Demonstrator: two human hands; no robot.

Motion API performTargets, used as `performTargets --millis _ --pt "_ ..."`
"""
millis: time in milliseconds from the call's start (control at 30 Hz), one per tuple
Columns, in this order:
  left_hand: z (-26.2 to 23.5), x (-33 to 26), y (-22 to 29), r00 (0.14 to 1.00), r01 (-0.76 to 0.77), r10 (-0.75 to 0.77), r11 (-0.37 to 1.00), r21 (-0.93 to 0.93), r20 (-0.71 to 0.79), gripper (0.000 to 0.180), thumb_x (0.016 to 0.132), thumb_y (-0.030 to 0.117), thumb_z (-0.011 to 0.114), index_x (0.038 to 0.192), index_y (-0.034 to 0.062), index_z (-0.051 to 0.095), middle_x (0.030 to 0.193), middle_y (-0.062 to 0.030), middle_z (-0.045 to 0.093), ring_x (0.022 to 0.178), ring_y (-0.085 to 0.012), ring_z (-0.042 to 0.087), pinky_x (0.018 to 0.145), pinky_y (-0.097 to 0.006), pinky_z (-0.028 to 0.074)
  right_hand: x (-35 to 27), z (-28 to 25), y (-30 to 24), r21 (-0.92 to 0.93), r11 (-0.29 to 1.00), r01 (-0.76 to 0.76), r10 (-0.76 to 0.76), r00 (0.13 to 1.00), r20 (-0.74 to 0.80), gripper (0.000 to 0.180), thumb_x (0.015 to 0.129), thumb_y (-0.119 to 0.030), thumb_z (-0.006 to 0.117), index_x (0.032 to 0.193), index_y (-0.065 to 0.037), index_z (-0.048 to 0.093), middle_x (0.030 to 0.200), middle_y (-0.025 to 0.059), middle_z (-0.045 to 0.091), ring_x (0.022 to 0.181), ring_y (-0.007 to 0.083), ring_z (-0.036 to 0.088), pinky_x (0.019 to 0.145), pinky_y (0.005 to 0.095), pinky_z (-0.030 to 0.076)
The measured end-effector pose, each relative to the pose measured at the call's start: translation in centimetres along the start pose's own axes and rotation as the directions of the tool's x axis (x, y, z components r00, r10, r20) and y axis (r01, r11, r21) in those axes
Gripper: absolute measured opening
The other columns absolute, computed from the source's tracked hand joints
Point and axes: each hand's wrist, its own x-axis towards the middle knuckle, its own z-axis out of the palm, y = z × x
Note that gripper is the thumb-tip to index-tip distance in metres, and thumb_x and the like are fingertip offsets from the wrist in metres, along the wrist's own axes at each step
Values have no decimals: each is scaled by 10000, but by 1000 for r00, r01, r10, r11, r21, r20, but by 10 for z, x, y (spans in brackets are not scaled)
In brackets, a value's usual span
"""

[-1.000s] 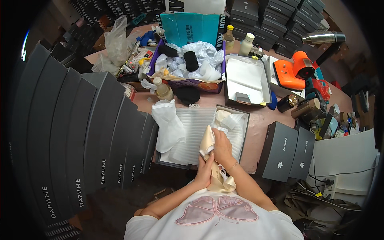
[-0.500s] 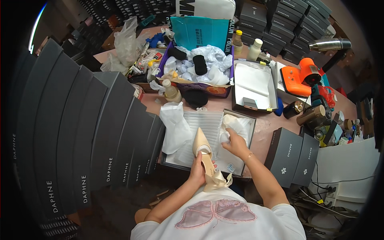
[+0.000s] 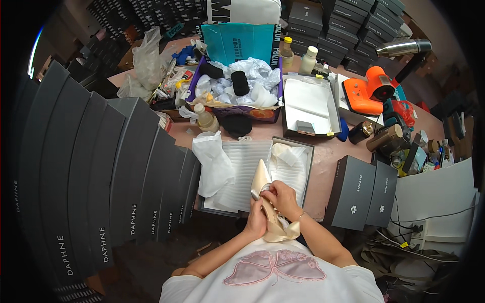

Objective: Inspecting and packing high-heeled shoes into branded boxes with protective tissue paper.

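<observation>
**Two hands on a shiny shoe**

A person holds a cream pointed shoe (image 3: 267, 202) with both hands, close to their chest. The left hand (image 3: 256, 222) wraps around the shoe from below, fingers closed on it. The right hand (image 3: 283, 198) sits on top, fingers curled and pressed on the shoe. Both arms bend in from the bottom. The shoe's tip points up over an open shoe box (image 3: 237, 209) with white paper (image 3: 242, 171) inside, on the pink tabletop (image 3: 328, 156).
</observation>
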Motion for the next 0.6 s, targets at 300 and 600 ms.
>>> performTargets --millis 300,600 --pt "14 -15 31 994 76 -93 958 276 48 344 944 156 495 1259 108 364 910 -106 574 701 -206 630 584 -336 546 28 22 15 -7 997 82 -82 996 -23 733 793 -324 703 1379 -18 388 1076 254 604 987 388 607 860 421 479" --pt "0 33 129 875 -414 378 261 872 303 568 913 143 601 1389 -28 343 1289 -198 493 1079 -205 563 860 -304 488 -22 -46 122 -610 767 197 -198 978 66 556 749 -232 746 1230 -75 518 1261 181 505 1122 368 505 860 485 436"
